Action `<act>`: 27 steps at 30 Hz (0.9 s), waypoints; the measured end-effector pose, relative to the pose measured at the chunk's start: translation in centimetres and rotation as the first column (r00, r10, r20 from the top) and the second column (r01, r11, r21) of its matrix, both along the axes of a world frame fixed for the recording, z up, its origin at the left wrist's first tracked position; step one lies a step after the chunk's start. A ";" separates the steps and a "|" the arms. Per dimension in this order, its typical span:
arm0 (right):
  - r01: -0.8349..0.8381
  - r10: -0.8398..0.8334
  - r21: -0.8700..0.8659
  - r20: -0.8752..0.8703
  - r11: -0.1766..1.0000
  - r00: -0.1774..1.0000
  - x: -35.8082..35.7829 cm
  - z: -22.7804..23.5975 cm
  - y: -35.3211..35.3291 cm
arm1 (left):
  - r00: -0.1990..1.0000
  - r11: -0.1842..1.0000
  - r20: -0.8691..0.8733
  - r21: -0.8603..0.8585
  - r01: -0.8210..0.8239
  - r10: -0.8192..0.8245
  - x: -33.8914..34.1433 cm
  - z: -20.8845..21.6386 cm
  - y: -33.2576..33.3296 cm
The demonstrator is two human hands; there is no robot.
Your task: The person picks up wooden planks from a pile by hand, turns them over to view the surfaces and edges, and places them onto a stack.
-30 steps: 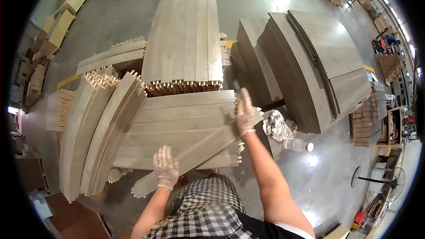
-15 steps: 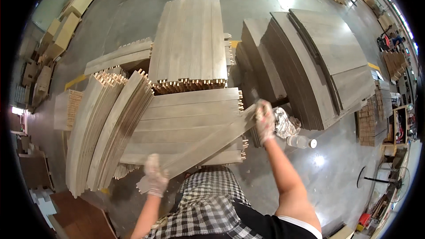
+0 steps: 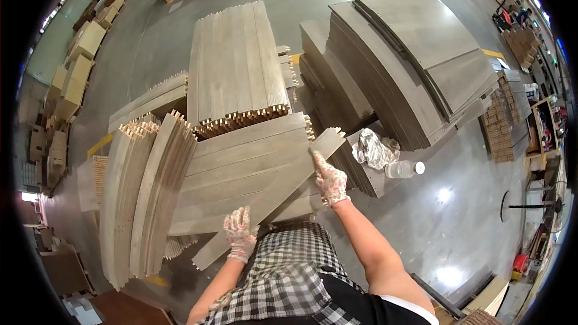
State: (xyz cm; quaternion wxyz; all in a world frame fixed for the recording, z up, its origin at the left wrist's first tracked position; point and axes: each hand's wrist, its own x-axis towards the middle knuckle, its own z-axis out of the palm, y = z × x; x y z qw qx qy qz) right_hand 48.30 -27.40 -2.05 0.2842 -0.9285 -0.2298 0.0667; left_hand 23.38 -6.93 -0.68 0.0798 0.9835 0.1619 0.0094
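Observation:
A long grey wooden plank (image 3: 280, 189) with dowels at its upper right end lies slantwise in front of me, above a layer of similar planks (image 3: 241, 162). My right hand (image 3: 330, 180), in a patterned glove, grips its right edge near the dowelled end, fingers pointing up along the wood. Close to the plank's lower left end, my left hand (image 3: 241, 233), gloved alike, lies against its face with fingers stretched and slightly apart. The plank's lower left end juts out past the stack toward me.
Upright planks (image 3: 159, 192) lean at the left. Behind is a tall dowelled stack (image 3: 232, 63). Large grey panels (image 3: 415, 54) are piled at the right, near crumpled clear plastic (image 3: 374, 147) and a clear bottle (image 3: 403, 170). A stand fan (image 3: 530, 206) stands farther right.
My right hand has slid down from the plank's upper end, and its dowels now show. My left hand has moved onto the plank's face. The whole view has turned slightly.

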 end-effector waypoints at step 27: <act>-0.154 0.155 -0.035 0.050 0.988 0.987 -0.1 0.6 -0.1 | 0.998 1.000 0.056 -0.002 -0.002 0.002 -0.8 -0.1 0.1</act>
